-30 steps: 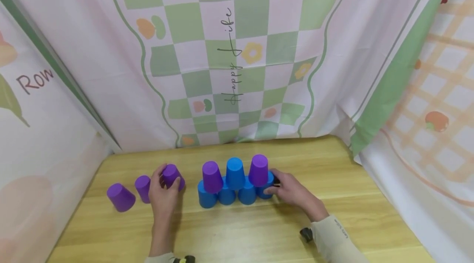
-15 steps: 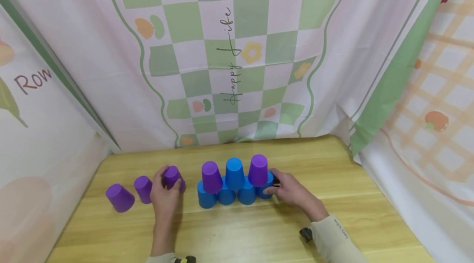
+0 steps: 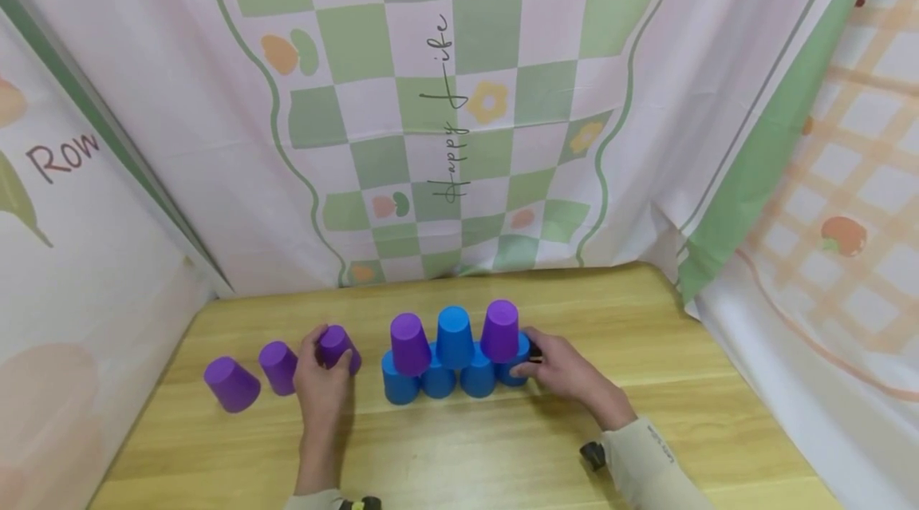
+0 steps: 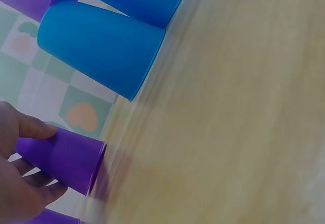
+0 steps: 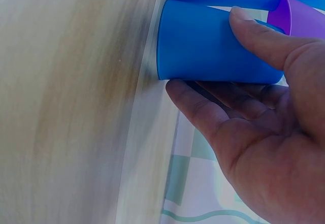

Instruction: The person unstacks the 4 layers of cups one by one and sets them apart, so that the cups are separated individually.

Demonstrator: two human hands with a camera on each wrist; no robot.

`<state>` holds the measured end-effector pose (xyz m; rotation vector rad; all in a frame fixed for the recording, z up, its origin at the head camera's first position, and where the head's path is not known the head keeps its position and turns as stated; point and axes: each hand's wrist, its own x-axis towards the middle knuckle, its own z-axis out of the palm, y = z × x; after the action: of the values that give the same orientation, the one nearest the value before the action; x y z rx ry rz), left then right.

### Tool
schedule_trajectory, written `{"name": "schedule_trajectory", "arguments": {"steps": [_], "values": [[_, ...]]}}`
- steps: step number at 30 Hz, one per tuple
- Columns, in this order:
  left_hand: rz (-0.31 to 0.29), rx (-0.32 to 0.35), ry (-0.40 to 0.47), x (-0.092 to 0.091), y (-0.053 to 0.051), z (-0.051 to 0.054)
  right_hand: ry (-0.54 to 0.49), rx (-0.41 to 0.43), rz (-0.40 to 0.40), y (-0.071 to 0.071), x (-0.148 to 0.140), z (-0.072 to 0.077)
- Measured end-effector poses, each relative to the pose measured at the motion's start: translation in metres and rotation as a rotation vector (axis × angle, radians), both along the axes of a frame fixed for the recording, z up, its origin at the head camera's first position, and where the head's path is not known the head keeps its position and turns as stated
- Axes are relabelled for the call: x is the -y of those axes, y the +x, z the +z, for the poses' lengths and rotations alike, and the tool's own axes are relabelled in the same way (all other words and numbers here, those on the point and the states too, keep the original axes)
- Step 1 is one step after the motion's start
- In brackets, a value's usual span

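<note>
In the head view my left hand (image 3: 321,390) grips an upside-down purple cup (image 3: 334,344), thumb on one side and fingers on the other. Its rim is close to the tabletop in the left wrist view; contact is unclear. Right of it stands a row of several inverted blue cups (image 3: 400,384). Across their tops sit a purple cup (image 3: 410,346), a blue cup (image 3: 455,338) and another purple cup (image 3: 500,332). My right hand (image 3: 570,373) holds the row's rightmost blue cup (image 5: 218,46), its thumb and fingers on different sides.
Two more inverted purple cups, the outer one (image 3: 233,386) and the inner one (image 3: 276,369), stand left of my left hand. The wooden table (image 3: 459,454) ends at a patterned curtain (image 3: 488,135) behind, with cloth along both sides.
My left hand and the purple cup in it have shifted slightly right and down in the head view. The right hand and the stacked cups stay nearly as they were.
</note>
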<state>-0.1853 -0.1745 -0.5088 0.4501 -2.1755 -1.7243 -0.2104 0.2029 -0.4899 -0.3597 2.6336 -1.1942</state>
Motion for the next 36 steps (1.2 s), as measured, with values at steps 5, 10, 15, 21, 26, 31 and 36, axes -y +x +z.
{"name": "schedule_trajectory", "arguments": {"steps": [5, 10, 15, 21, 26, 31, 36], "values": [[-0.001, 0.002, -0.001, 0.0007, -0.0002, -0.0008, -0.005, 0.007, -0.007, 0.0006, 0.0003, 0.0001], [0.002, 0.001, 0.001, 0.0006, -0.001, -0.0005, -0.005, 0.01, -0.005, 0.0003, 0.0007, 0.0007], [0.0, 0.007, -0.019, 0.0009, -0.0017, -0.0007, 0.001, 0.008, 0.001, 0.0006, 0.0011, 0.0017], [-0.01, 0.009, -0.043, 0.004, -0.0007, -0.0043, -0.002, 0.016, -0.001, 0.0016, 0.0011, 0.0007], [-0.027, 0.021, -0.06, 0.0054, -0.0002, -0.007, 0.0, 0.021, -0.018, 0.0016, 0.002, 0.0], [-0.039, 0.037, -0.071, 0.0058, 0.0007, -0.0054, -0.002, 0.018, -0.017, 0.0019, 0.0021, -0.0004], [-0.038, 0.06, -0.065, 0.0063, 0.0017, -0.0009, -0.001, 0.02, -0.023, 0.0009, 0.0019, -0.0006]]}}
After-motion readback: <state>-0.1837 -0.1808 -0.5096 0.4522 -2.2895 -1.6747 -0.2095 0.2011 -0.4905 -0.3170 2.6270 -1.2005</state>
